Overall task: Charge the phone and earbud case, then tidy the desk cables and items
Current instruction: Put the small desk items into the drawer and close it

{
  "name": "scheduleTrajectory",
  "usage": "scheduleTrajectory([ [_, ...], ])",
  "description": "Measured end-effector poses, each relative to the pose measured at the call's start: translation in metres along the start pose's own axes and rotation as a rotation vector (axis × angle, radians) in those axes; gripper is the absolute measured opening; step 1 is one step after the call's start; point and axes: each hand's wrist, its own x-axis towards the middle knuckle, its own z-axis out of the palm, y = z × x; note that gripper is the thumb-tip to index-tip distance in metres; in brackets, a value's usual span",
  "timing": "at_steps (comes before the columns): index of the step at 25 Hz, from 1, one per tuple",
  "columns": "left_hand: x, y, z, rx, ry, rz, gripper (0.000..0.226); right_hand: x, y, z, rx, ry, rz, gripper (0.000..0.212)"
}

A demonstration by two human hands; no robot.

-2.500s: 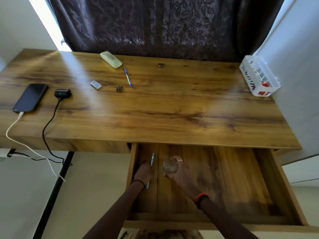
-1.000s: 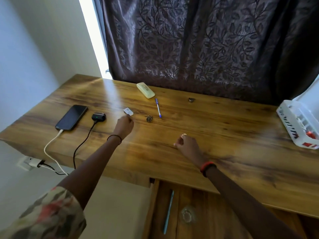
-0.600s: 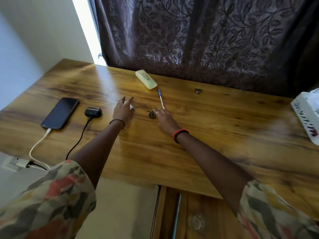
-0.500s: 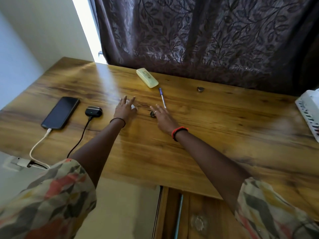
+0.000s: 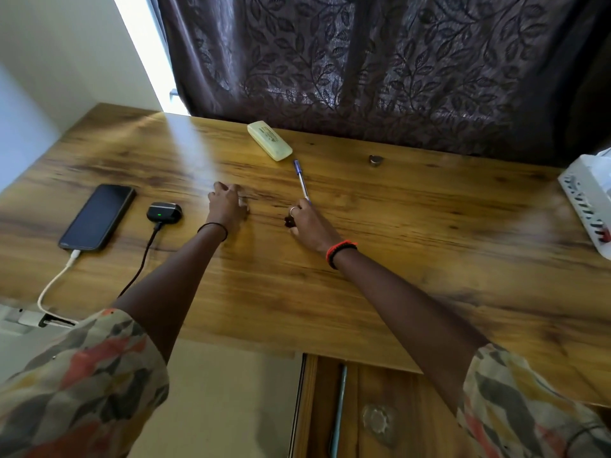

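Nearest the viewer, a drawer [image 5: 380, 385] under the wooden desk [image 5: 429, 259] stands open. It holds a teal pen [image 5: 339, 408] and a small clear round object [image 5: 377, 421]. Two arms in patterned sleeves reach forward over the desk top.

The left hand [image 5: 228, 206] lies mid-desk, its fingers bent down over a small white item [image 5: 243, 201] that peeks out at the thumb side. Blur hides whether the fingers actually grip it. Just to its right, the right hand [image 5: 305, 223] rests with fingers curled. A small dark object [image 5: 288, 221] sits at its thumb and its fingertips meet the near end of a blue pen [image 5: 301, 180]. It cannot be told which of the two it pinches, if either.

At the left, the phone [image 5: 97, 216] lies flat with a white cable [image 5: 54, 282] plugged in. Beside it, the black earbud case [image 5: 164, 212] shows a green light, with a black cable [image 5: 142, 262] attached. Both cables trail off the front edge towards a wall socket [image 5: 29, 320].

Farther back lie a pale yellow case [image 5: 269, 140] and a small dark knob-like piece [image 5: 375, 160]. A white basket [image 5: 588, 206] sits at the far right, and a dark leaf-patterned curtain [image 5: 396, 61] hangs behind.

The charging part looks done. Tidying appears to be under way, with several loose items on the desk, the cables hanging loose and the drawer unclosed.
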Motion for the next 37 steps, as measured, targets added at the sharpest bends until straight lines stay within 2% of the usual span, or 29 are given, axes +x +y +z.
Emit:
scheduleTrajectory([
  [4, -0.03, 0.02, 0.001, -0.191, 0.05, -0.026, 0.05, -0.033, 0.005, -0.01, 0.169, 0.05, 0.12, 0.028],
  [10, -0.113, 0.071, 0.019, -0.489, 0.002, 0.123, 0.052, -0.108, 0.019, -0.032, 0.321, 0.12, 0.265, 0.042],
  [15, -0.202, 0.114, 0.044, -0.401, -0.047, 0.323, 0.051, -0.202, 0.034, -0.056, 0.429, 0.173, 0.336, 0.042],
  [20, -0.3, 0.135, 0.073, -0.325, -0.132, 0.347, 0.06, -0.309, 0.05, -0.053, 0.463, 0.18, 0.384, 0.041],
  [23, -0.346, 0.14, 0.089, -0.39, -0.214, 0.315, 0.063, -0.362, 0.068, -0.041, 0.508, 0.181, 0.47, 0.039],
  [26, -0.384, 0.152, 0.114, -0.261, -0.324, 0.405, 0.063, -0.398, 0.085, -0.029, 0.536, 0.181, 0.58, 0.036],
  [33, -0.407, 0.16, 0.177, 0.35, -0.415, 0.621, 0.05, -0.437, 0.115, -0.002, 0.551, 0.059, 0.806, 0.036],
  [37, -0.403, 0.163, 0.186, 0.431, -0.392, 0.643, 0.052, -0.446, 0.127, 0.012, 0.571, -0.009, 0.883, 0.038],
])
